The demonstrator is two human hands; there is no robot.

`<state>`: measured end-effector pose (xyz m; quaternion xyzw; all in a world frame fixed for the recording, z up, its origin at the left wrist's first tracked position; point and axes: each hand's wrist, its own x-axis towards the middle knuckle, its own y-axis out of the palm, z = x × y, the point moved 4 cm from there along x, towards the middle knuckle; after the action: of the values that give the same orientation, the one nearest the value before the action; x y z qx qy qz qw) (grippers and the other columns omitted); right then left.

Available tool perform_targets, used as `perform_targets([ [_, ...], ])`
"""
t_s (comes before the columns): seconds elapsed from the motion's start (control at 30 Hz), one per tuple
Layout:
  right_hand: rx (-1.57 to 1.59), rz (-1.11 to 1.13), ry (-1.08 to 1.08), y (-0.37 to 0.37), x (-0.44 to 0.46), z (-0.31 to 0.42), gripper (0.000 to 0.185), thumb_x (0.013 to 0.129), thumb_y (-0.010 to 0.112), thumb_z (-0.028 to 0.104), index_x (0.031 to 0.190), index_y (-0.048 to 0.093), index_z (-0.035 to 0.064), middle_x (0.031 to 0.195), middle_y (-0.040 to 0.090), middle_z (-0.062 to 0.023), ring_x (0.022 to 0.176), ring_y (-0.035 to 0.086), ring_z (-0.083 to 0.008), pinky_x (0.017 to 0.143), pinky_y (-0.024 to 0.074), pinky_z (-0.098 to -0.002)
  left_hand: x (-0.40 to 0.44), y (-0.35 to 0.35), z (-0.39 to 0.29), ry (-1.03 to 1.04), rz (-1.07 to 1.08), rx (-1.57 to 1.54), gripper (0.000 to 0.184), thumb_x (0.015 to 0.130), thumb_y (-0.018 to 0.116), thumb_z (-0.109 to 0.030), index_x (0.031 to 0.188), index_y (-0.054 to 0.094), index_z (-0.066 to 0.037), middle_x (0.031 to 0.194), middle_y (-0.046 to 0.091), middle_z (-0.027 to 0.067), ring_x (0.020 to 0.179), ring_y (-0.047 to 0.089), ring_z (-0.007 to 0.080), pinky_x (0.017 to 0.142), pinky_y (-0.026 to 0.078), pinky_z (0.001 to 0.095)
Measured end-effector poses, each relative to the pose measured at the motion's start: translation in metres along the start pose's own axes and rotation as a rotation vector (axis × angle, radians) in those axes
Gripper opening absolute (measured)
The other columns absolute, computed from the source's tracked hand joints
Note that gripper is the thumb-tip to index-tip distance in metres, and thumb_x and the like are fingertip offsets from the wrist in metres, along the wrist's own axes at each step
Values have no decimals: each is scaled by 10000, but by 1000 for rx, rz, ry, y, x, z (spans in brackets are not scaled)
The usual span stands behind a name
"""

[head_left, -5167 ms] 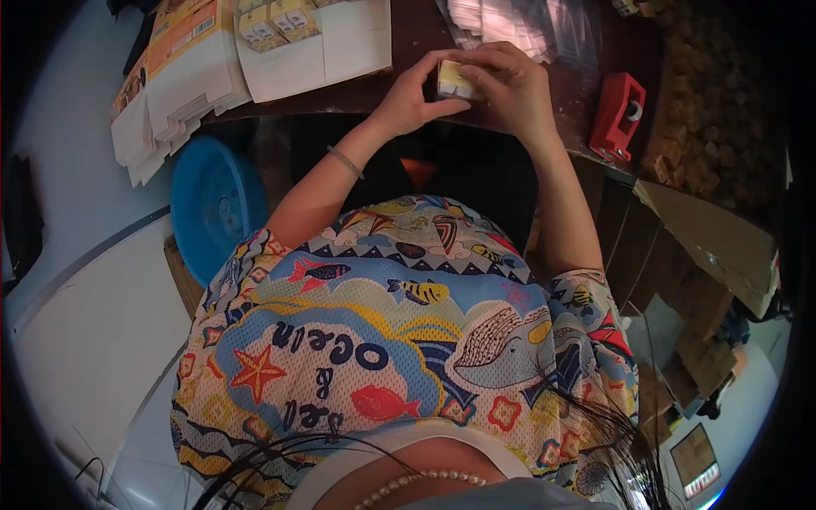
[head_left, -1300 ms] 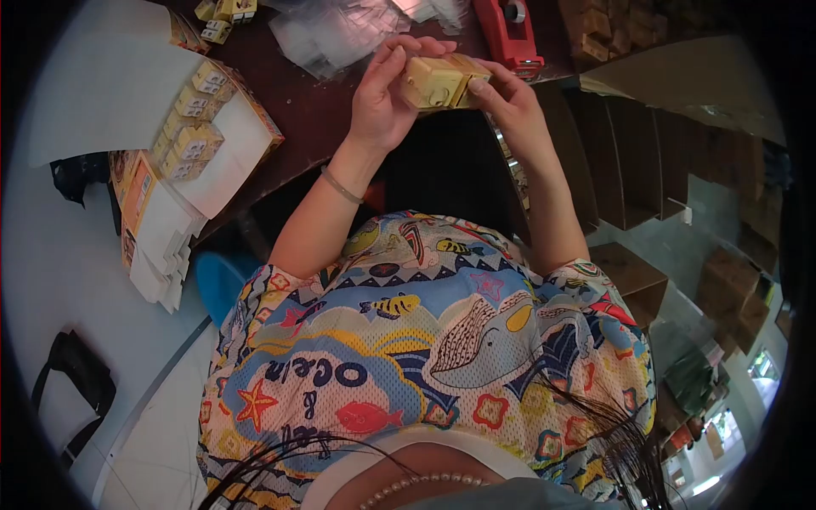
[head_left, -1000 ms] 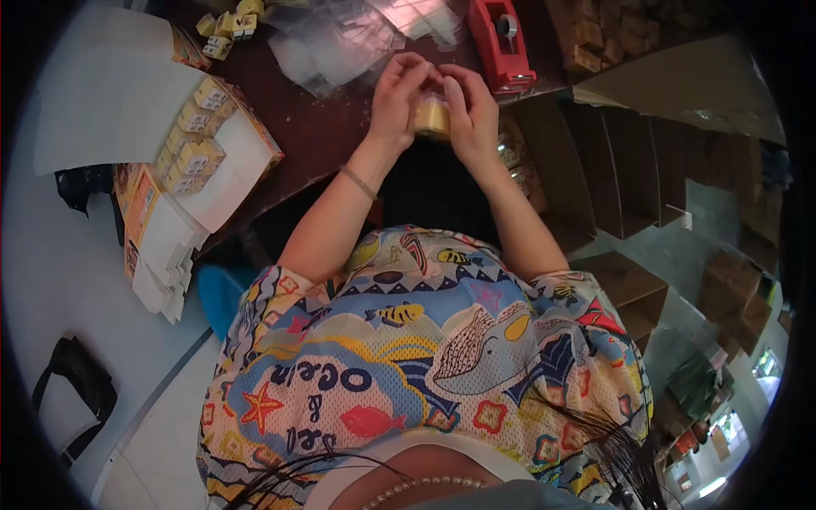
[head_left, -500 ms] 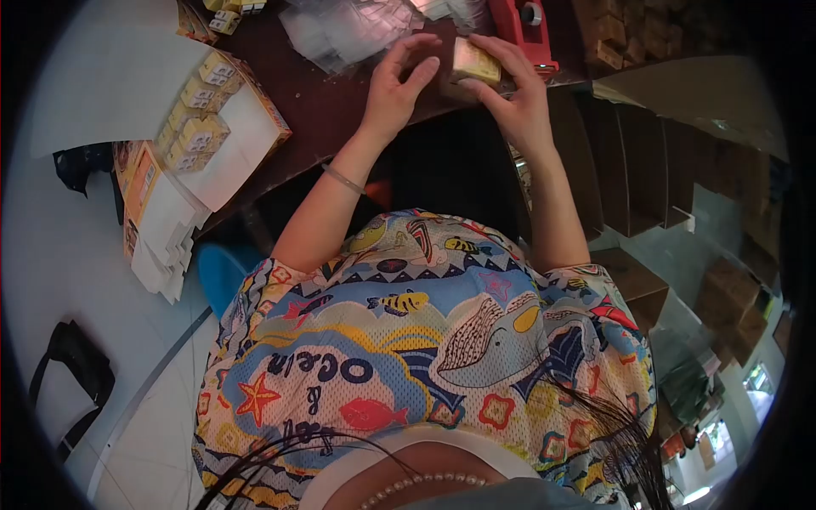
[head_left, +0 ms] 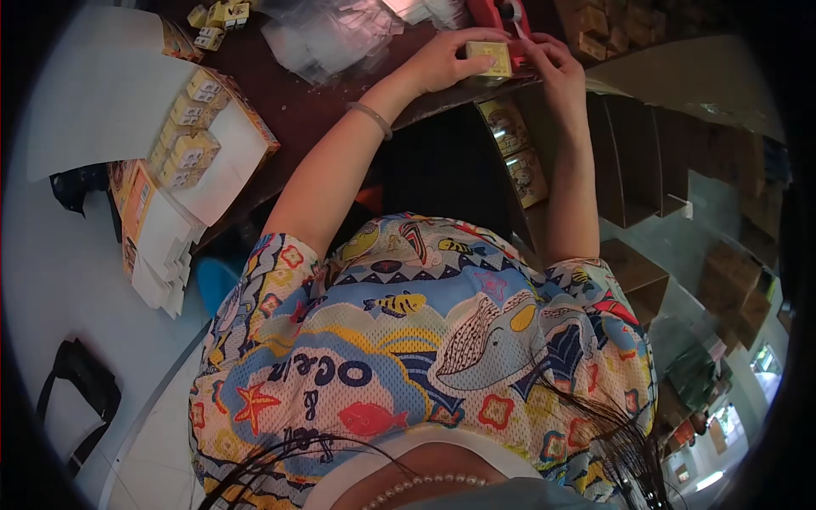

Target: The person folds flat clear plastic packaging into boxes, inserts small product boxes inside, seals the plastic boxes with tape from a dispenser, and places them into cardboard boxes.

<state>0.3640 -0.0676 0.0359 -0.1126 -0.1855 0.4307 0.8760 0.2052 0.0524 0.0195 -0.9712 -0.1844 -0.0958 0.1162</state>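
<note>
My left hand [head_left: 444, 63] is closed around a small yellow box [head_left: 488, 61] near the table's front edge. The thumb lies across the box and the fingers reach behind it. Just right of it, my right hand [head_left: 557, 70] has thumb and fingertips pinched together beside a red tape dispenser [head_left: 485, 14]. A pale strip, likely tape, runs from the dispenser's roll toward these fingertips. What they pinch is too small to be certain of.
Clear plastic sleeves [head_left: 327, 38] lie in a pile on the dark table [head_left: 255, 93]. On the left, an open display carton [head_left: 229, 174] holds several small yellow boxes [head_left: 189, 127]. Loose boxes [head_left: 219, 19] sit at the back left. Brown cartons [head_left: 633, 161] stand at the right.
The yellow box has passed from my right hand to my left, which moved right. My right hand has moved right to the tape dispenser and pinches there.
</note>
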Motion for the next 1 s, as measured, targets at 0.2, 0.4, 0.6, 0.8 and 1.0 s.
perform_targets([
  [0.2,128,-41,276,-5,-53,4,224,910,680,212,898,697,-11,867,644,-25,792,593,-94,706,460,-253,2,1,-1,24,-19,8,440,906,625,-301,1288,599,-84,1208,646,71,1115,600,169,995,463,335],
  [0.4,523,125,403,11,-70,3,175,963,626,190,959,689,26,791,624,25,713,535,-38,656,415,-196,-10,3,-3,-77,-109,-94,372,940,563,-174,1296,577,-66,1177,643,58,1091,582,125,972,456,287],
  [0.6,583,295,368,56,-66,41,188,946,657,208,953,695,24,788,649,13,704,546,-37,653,425,-185,-35,-4,-13,-77,-232,-279,370,929,562,-146,1293,573,-82,1139,631,51,1037,587,127,936,468,282],
  [0.8,336,269,368,65,-64,42,235,909,705,262,843,703,36,700,656,13,632,579,-60,572,424,-214,-47,-6,-18,-127,-240,-184,370,900,620,-149,1265,587,-102,1118,635,51,1031,592,126,914,473,278],
  [1.0,-331,-30,-479,69,-78,41,270,753,810,150,978,680,77,943,682,-90,894,647,-287,735,504,-371,-55,-12,-11,-243,-594,-604,331,954,581,-196,1253,565,-53,1095,639,78,1024,624,189,918,498,340],
])
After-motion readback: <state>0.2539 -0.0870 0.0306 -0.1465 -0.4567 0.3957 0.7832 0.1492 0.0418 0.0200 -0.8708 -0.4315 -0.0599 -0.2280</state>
